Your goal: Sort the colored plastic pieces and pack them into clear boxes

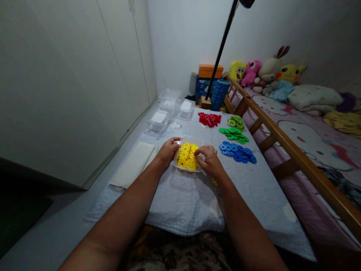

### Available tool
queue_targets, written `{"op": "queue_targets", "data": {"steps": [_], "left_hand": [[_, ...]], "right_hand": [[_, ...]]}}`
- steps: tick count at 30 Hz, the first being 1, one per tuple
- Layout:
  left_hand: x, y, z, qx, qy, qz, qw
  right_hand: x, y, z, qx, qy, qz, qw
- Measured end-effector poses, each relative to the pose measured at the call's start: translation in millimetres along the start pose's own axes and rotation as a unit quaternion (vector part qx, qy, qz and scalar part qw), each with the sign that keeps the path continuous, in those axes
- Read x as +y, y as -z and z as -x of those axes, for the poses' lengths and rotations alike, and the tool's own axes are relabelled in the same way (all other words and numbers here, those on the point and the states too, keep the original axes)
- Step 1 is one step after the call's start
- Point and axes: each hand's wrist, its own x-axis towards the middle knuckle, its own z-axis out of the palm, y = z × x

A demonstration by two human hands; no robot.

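I stood in the room and saw two bare hands working over a cloth-covered counter (183, 209); between them, near the middle of this counter, stood a clear box (187, 170), and inside it lay a heap of yellow flower-shaped pieces (187, 156); the left hand (168, 149) had its grip closed on the left rim of the box, with the fingers at its far corner; the right hand (209, 160) was at the other side, its fingers bent and touching the yellow heap, but whether its grip was pinching one piece, I could not tell; a stray yellow piece (214, 182) lay on the cloth beside the right wrist, partly hidden by it; to the left, near the left forearm, lay a folded cream cloth (132, 164); farther back stood other clear containers (157, 117), with white rectangles showing in them; on the right side were separate heaps, namely the blue pieces (238, 151) nearest to the right hand, then the green pieces (234, 135), the lime pieces (236, 122), and the red pieces (209, 119) more to the left.
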Motion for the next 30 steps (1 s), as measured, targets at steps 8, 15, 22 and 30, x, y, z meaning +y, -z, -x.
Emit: {"op": "queue_targets", "data": {"steps": [8,15,22,30], "left_hand": [[-0.1,0.2,0.8,0.006,0.006,-0.007,1.0],[0.3,-0.2,2.0,0.009,0.001,-0.012,1.0],[0.9,-0.5,2.1,0.015,-0.006,-0.009,1.0],[3.9,-2.9,5.1,0.016,0.005,-0.01,1.0]], "right_hand": [[19.0,16.4,-1.1,0.067,0.004,-0.058,0.996],[35.3,40.5,11.1,-0.091,-0.114,0.017,0.989],[38.0,53.7,33.0,-0.211,-0.167,0.07,0.961],[30.8,57.2,49.6,-0.243,-0.165,0.061,0.954]]}}
